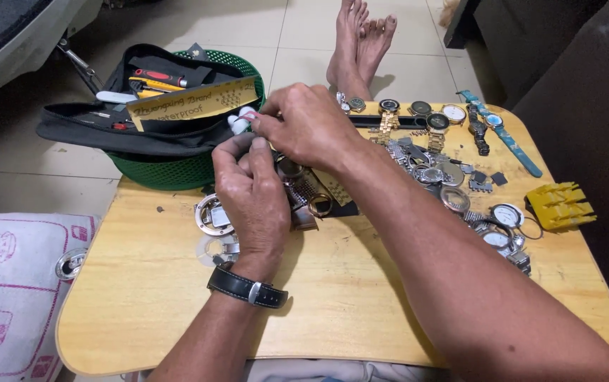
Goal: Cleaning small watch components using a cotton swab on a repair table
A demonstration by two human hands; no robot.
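Observation:
My left hand [251, 191], with a black strapped watch on its wrist, is closed on a small watch part that its fingers hide. Just above it, my right hand [304, 124] pinches a small white-handled tool [239, 120] whose tip meets the left fingers. Both hands hover over the far middle of a small wooden table [332, 304]. Under them lie a metal watch case [212, 213], a rose-gold case [318, 205] and a mesh band.
A green basket [177, 170] holding a black tool pouch stands at the table's far left. Several watches [435, 120], cases and band links [453, 173] crowd the right side, with a yellow plastic holder [559, 205] near the right edge. My bare feet [357, 42] lie beyond the table.

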